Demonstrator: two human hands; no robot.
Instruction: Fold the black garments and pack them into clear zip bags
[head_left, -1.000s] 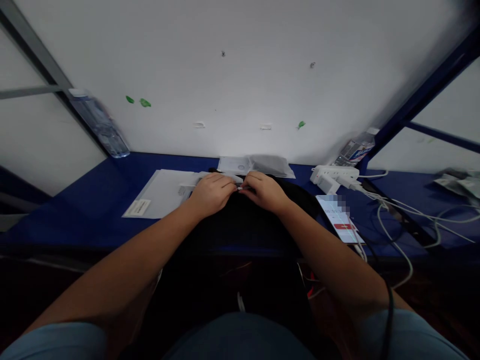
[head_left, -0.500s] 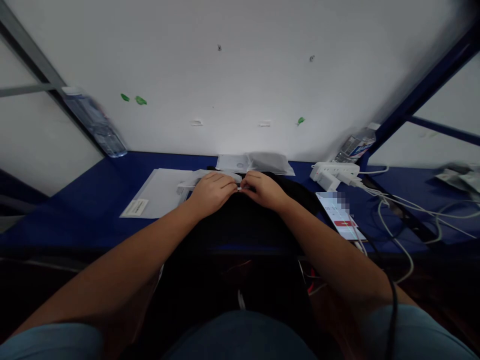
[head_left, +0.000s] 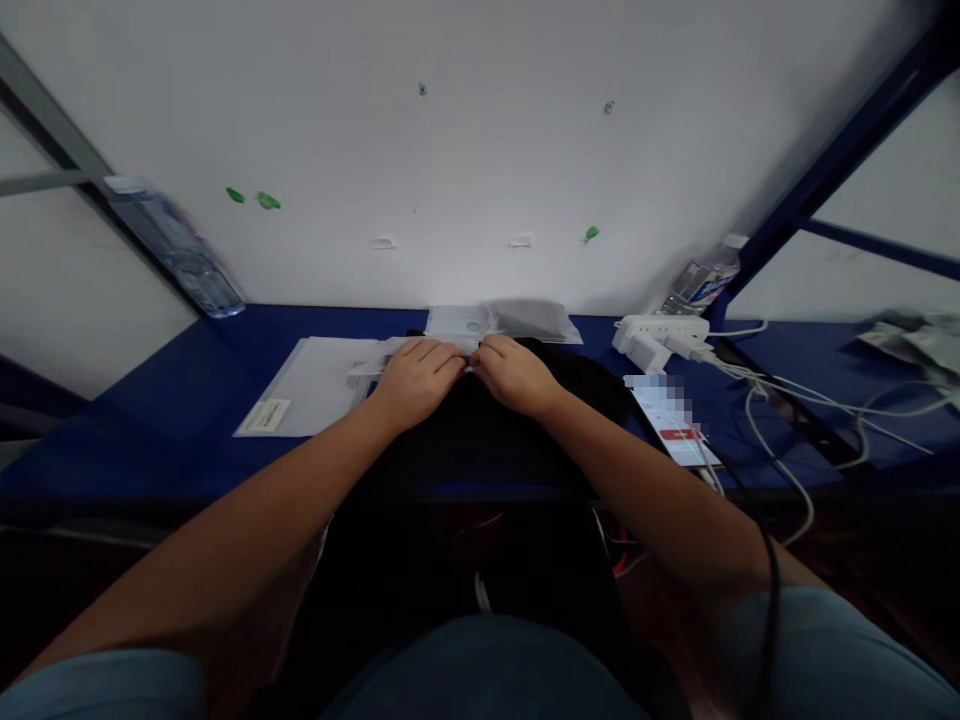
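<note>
My left hand (head_left: 421, 380) and my right hand (head_left: 519, 374) meet above black cloth (head_left: 480, 440) on the blue desk. The fingers of both hands are closed together, thumb against fingers. Between the fingertips shows a bit of a small, thin white thing (head_left: 470, 368). Most of it is hidden, so its kind cannot be told. Beside my left hand, translucent plastic (head_left: 367, 368) overlaps a white sheet or sleeve (head_left: 319, 375) with a printed label. Behind the hands, flat white and grey plastic packets (head_left: 525, 318) lie near the wall.
To the right are a white power strip (head_left: 660, 328) with plugs and cables, and a lit phone (head_left: 679, 430) with a cable attached. A water bottle (head_left: 701, 280) leans behind the strip. Another clear bottle (head_left: 176, 250) is at the left. A white wall closes off the back.
The whole view has shifted slightly, with things appearing a little further left. The fingers of my right hand have curled in closer to the left fingertips.
</note>
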